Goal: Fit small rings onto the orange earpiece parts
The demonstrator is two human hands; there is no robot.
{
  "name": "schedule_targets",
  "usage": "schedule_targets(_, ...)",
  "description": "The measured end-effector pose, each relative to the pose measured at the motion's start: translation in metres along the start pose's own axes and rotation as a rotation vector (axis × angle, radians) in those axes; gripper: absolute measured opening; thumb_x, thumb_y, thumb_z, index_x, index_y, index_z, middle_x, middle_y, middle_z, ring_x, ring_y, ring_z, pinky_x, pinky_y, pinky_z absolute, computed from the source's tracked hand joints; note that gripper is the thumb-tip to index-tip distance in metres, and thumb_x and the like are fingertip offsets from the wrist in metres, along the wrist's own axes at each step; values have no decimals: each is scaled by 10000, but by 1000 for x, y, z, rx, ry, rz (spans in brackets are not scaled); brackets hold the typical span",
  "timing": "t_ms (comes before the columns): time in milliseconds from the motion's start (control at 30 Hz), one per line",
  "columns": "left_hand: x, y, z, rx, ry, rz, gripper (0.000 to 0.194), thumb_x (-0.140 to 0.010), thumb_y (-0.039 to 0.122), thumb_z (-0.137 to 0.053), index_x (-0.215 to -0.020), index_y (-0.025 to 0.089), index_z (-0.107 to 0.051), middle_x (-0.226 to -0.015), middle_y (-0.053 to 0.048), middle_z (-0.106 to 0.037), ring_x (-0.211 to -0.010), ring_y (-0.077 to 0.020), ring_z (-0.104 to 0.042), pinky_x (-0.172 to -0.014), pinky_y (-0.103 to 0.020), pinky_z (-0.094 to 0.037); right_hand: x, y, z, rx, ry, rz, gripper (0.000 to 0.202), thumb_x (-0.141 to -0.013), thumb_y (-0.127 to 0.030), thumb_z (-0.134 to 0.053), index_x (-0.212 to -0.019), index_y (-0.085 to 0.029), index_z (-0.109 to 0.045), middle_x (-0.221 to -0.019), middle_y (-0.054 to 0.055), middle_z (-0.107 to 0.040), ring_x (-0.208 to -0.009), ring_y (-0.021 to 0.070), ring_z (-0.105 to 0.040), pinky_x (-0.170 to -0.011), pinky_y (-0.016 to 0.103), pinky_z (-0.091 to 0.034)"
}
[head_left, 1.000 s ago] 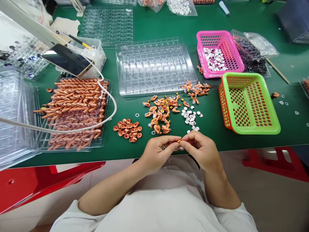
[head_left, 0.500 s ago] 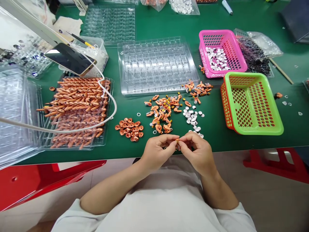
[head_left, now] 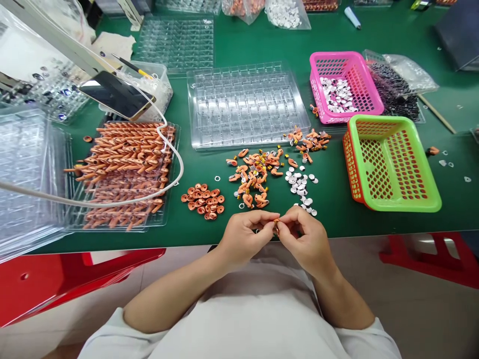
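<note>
1. Nearest the wearer, the left hand [head_left: 243, 235] and right hand [head_left: 307, 242] meet at the counter's [head_left: 194, 233] front edge, thumbs and forefingers pinched narrowly on one small orange piece [head_left: 276, 224]. Fingers partly cover it, so its full shape cannot be told.
2. Just beyond the left hand, to its left, lies a heap of round copper-coloured caps [head_left: 203, 202].
3. Past the hands spreads a pile of curved orange pieces [head_left: 254, 174], some showing yellow bits; white discs [head_left: 299, 183] lie scattered to its right.
4. To the far left, rows of orange parts [head_left: 127, 154] lie in clear trays [head_left: 77, 218], with a white cable [head_left: 182, 167] curving above. To the right sits a green basket [head_left: 404, 206], nested in an orange one [head_left: 352, 174].
5. Farther back are a wide clear tray [head_left: 247, 104] and a pink basket [head_left: 317, 94] holding white pieces [head_left: 339, 94].
6. Farthest off, near the top of the view, rests a bag of white pieces [head_left: 287, 14].
</note>
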State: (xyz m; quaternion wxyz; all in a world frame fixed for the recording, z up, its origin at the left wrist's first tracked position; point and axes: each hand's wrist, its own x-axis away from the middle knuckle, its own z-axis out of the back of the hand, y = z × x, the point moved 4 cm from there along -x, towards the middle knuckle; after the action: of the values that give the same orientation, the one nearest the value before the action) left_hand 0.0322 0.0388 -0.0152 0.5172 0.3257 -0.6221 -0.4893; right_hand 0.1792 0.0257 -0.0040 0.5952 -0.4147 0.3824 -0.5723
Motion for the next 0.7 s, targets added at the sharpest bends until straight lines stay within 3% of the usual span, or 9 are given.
schedule_targets(533,2,12,-3,-175,127,-143,171,-762,172,-625,-849,138,-768,-790,-67,-778,-680,-177,-721,-645,-244,-583,5,-5,-4,4,70,55,101,-828,-138,-564,-773,-212,-523,-698,-29,-522,-558,96,-490,-476,209,-403)
schedule_targets(700,-2,15,-2,-168,12,-119,179,-795,186,-606,-879,158,-762,-815,-59,-778,-728,-185,-722,-671,-250,-575,-3,1,1,-109,-31,-38,112,-823,-169,-570,-730,-207,-521,-678,-27,-524,-565,105,-509,-489,212,-433)
